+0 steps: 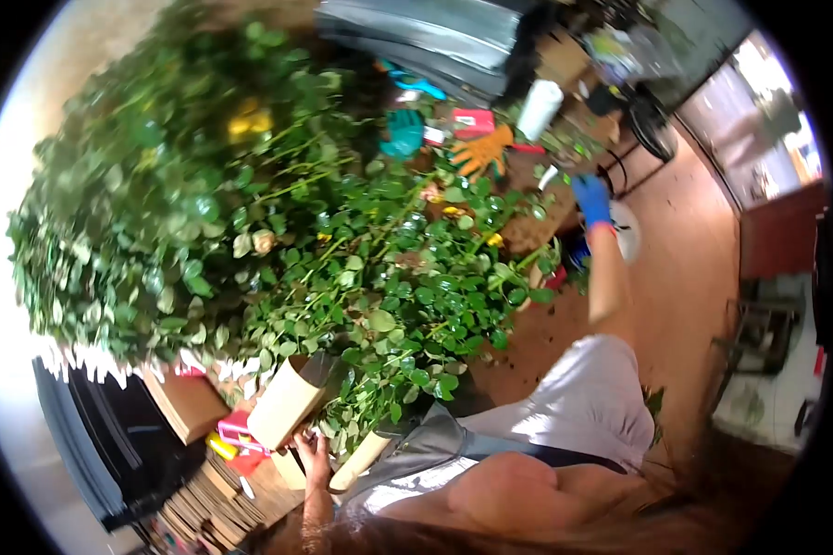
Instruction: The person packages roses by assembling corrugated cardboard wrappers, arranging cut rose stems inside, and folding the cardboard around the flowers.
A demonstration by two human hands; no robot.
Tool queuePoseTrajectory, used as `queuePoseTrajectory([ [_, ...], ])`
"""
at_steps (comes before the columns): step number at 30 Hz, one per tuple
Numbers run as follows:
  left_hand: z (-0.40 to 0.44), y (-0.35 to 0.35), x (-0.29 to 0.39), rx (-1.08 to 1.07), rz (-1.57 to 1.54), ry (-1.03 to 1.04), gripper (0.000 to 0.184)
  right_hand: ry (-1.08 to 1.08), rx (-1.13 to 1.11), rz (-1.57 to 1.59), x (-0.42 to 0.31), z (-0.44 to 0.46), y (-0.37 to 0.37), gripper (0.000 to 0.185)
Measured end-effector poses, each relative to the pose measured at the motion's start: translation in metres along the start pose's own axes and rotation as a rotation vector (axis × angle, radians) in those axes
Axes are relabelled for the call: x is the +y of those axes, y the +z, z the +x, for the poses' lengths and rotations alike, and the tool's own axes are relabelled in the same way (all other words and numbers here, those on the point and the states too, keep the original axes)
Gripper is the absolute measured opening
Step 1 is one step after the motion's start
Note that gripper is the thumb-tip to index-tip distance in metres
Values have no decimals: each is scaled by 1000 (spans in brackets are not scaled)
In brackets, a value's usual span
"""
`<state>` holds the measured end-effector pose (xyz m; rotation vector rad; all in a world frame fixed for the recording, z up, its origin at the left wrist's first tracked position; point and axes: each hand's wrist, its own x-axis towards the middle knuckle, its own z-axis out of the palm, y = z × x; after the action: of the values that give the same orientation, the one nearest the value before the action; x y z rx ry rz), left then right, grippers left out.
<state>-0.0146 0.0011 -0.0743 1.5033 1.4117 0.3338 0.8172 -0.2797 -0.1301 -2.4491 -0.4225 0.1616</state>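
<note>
My left hand (313, 457), bare, is low in the view beside a folded cardboard piece (287, 405). Its fingers look apart, with their tips close to the cardboard. My right hand (591, 199), in a blue glove, is stretched out at the right, near the ends of leafy stems and a small white object (548, 177). Its fingers are blurred, so what they hold, if anything, is unclear. A large heap of leafy rose stems (379, 287) fills the middle and left, with a few pale and yellow blooms (264, 241) among the leaves.
An orange glove (482, 151), a teal glove (403, 134), a red box (473, 122) and a white roll (540, 109) lie beyond the stems. Stacked cardboard (204, 499) and pink-red items (241, 431) are at the lower left. A stool (652, 129) stands at the upper right.
</note>
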Motion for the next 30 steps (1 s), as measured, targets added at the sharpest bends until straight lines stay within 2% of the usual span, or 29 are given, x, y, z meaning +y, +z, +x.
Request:
queuePoseTrajectory([
  [1, 1, 0, 3, -23, 2, -22, 41, 70, 11, -125, -31, 2, 8, 58],
  [2, 0, -2, 6, -33, -2, -46, 41, 53, 55, -102, -35, 16, 32, 65],
  [3, 0, -2, 1, -26, -52, -60, 39, 233, -56, -172, -43, 31, 43, 71],
  [4, -2, 2, 1, 16, -67, -35, 39, 308, -76, -217, -55, 32, 50, 71],
  [7, 2, -2, -2, -37, -101, -82, 40, 530, -106, -291, -106, 27, 53, 77],
  [9, -1, 1, 0, -24, -159, -79, 40, 491, -88, -399, -105, 24, 60, 77],
  [11, -2, 2, 1, -50, -148, -25, 42, 402, 80, -542, -80, 29, 81, 69],
  [14, 2, 1, -13, -45, -212, 35, 49, 278, -37, -400, -26, 24, 69, 52],
  [15, 4, -3, -23, -32, -121, 34, 57, 361, -42, -376, -40, 10, 54, 37],
  [16, 4, -5, -26, -18, -30, 32, 65, 358, -124, -267, -28, 9, 48, 38],
  [18, 22, 1, -25, -7, 28, 54, 64, 344, -274, -41, 2, 4, 47, 40],
  [20, 31, 12, -15, 2, 31, 58, 63, 350, -285, 244, 43, 9, 62, 35],
  [21, 38, 15, -9, -9, 18, 66, 62, 418, -296, 571, 18, -16, 38, 33],
  [23, 47, 22, 4, -28, -11, 87, 61, 322, -325, 846, -58, -53, -17, 33],
  [24, 52, 25, 10, -40, -23, 101, 61, 178, -359, 783, -81, -66, -36, 35],
  [26, 57, 31, 19, -55, -53, 121, 60, 73, -399, 797, -141, -98, -75, 43],
  [28, 60, 35, 27, -78, -96, 150, 59, -82, -353, 1128, -184, -138, -85, 40],
  [30, 60, 40, 34, -87, -148, 175, 58, -141, -664, 1426, -201, -134, -76, 43],
])
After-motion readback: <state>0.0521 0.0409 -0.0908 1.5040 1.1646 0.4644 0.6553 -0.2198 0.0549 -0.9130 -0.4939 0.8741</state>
